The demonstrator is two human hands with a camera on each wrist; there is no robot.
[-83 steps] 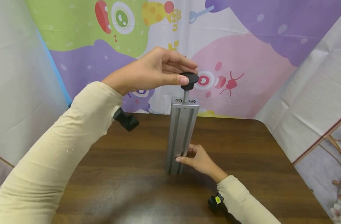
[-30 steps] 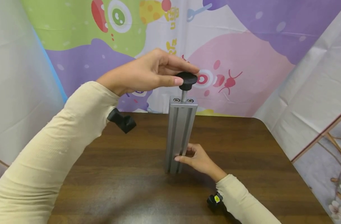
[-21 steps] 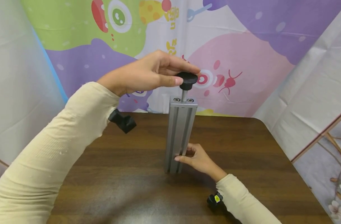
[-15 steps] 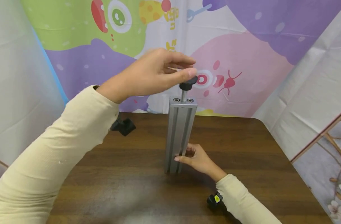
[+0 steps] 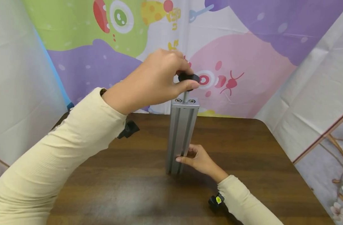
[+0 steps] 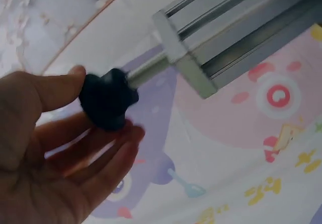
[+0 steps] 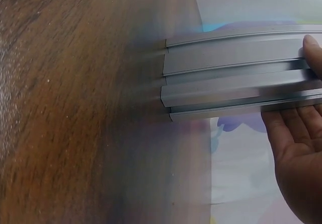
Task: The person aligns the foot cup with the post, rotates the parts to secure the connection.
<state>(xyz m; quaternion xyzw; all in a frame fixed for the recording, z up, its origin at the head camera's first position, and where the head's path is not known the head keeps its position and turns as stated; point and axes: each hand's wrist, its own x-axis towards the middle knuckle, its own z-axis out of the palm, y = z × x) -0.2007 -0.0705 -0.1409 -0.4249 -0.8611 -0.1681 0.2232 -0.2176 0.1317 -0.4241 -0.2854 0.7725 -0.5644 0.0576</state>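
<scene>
In the head view a silver aluminium profile (image 5: 182,134) stands upright on the table, its end plate uppermost with two screws. From the plate rises a metal rod topped by a black knob (image 5: 189,77). My left hand (image 5: 157,82) pinches this knob, thumb on the near side and fingers bent over the far side. Seen from the left wrist, the knob (image 6: 108,100) has a lobed underside, and part of the rod shows bare. Low on the profile, my right hand (image 5: 203,161) grips it from the right, thumb on the near face; its far fingers are partly hidden.
The brown wooden table (image 5: 126,175) reaches back to a cartoon-printed cloth (image 5: 230,56). White cloth walls (image 5: 13,78) stand at both sides. A black wrist camera mount (image 5: 128,128) hangs under the left sleeve, another mount (image 5: 215,202) by the right.
My left thumb has left the knob's left rim and swung right along its near side. The left fingers have bent down round it. The right hand and profile stay put.
</scene>
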